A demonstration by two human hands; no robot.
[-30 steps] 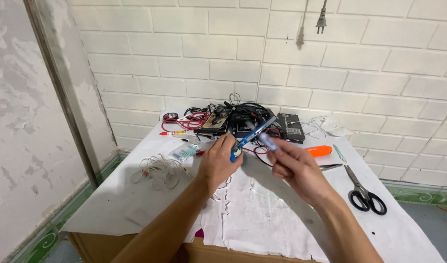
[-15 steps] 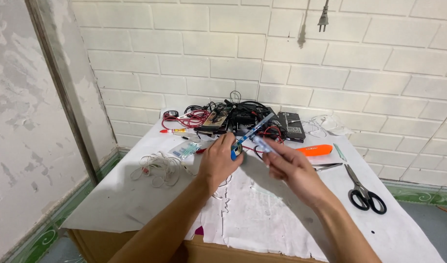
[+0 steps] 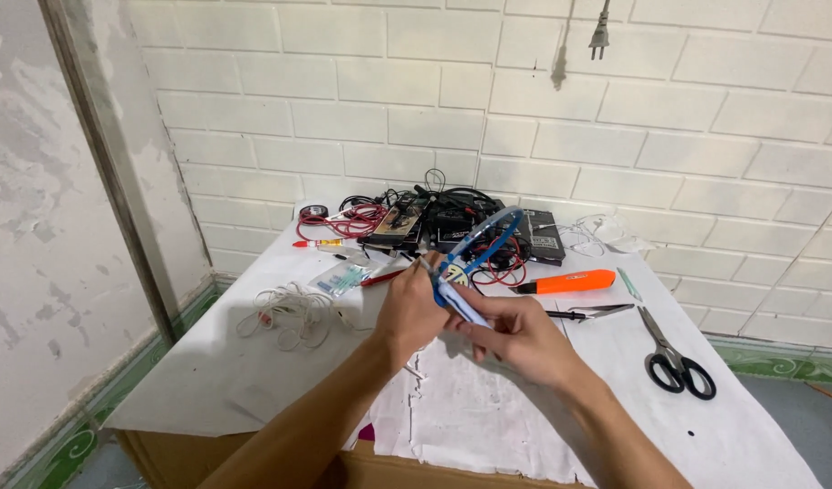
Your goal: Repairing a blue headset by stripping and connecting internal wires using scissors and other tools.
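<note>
Blue cable (image 3: 482,242) arching above the white table (image 3: 207,371); left hand (image 3: 408,306) and right hand (image 3: 515,333) both gripping its lower end, fingers clamped; orange cutter (image 3: 565,282) and scissors (image 3: 674,355) lying nearby.

A table (image 3: 207,380) with white paper holds black scissors (image 3: 674,358), an orange knife (image 3: 565,282), white string (image 3: 284,312) and tangled wires (image 3: 434,222).

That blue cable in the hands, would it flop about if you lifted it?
Probably springy rather than limp: the blue cable holds an arch above the left hand and right hand. It looks thin and flat, so likely light and unlikely to roll.
</note>
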